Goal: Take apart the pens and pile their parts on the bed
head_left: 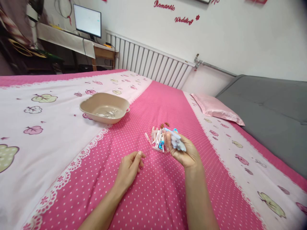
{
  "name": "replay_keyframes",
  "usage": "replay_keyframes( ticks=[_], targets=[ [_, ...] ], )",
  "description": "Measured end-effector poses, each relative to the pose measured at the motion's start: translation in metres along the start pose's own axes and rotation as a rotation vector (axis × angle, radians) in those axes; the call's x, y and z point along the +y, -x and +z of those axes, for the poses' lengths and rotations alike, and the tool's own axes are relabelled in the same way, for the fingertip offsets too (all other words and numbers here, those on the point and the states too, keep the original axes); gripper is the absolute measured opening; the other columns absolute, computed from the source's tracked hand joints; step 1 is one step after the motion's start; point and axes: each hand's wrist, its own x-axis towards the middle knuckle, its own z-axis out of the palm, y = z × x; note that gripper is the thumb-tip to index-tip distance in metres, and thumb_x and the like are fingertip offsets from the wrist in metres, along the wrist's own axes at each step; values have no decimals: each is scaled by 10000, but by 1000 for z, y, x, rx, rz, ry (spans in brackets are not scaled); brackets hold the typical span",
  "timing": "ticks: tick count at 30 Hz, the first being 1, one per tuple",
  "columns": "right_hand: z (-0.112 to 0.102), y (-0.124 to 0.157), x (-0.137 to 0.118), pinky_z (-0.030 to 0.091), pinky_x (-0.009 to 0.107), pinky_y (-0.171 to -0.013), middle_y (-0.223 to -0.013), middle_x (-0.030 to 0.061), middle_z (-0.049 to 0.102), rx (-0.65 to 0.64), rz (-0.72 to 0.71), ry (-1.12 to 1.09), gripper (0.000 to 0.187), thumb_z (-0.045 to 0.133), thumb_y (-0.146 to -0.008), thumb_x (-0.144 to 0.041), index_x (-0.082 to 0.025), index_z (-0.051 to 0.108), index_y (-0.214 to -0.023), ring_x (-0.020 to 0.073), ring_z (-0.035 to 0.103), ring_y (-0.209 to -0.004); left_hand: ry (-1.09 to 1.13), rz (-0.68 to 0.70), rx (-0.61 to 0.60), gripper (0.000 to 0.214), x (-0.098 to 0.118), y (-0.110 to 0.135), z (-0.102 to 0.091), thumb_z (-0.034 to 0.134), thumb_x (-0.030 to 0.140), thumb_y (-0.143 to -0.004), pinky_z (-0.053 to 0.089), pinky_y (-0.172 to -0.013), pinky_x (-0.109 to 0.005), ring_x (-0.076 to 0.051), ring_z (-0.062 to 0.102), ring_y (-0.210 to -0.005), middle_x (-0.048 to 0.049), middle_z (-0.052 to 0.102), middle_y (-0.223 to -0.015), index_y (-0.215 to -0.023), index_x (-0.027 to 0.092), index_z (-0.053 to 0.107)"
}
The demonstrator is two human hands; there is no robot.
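Note:
My right hand [184, 151] is palm up over the pink dotted bedsheet [155, 191], its fingers curled round a bunch of pale blue and white pens [177, 140]. Just left of it a small pile of pens and caps [157, 139] lies on the sheet. My left hand [130, 166] rests on the sheet nearer to me, fingers loosely bent and close together, with nothing visible in them. It lies a short way below and left of the pile.
A beige plastic basin [105, 108] with a few small pieces inside stands on the bed at the left. A pink pillow [216, 108] lies by a grey mattress [271, 111] at the right. A radiator [153, 64] and a desk with a monitor [87, 20] stand behind.

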Motion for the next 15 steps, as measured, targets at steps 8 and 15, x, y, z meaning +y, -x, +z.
replay_keyframes(
  ticks=[8,15],
  targets=[
    [5,-8,54,519,253,-488,-634,19,637,-108,-90,439,167,653,-663,-124,-139,548,-793,143,613,-530,236,-100,-14,460,11,1,-1,459,533,-769,420,-507,-229,-117,539,-516,-34,611,-651,-896,117,606],
    [0,-22,87,455,202,-459,-587,-41,596,-94,-175,569,326,742,-522,-174,-158,529,-767,97,555,-486,326,-135,-87,511,2,-5,5,613,507,-652,402,-453,-208,-108,541,-491,-13,624,-660,-979,119,544]
  ],
)
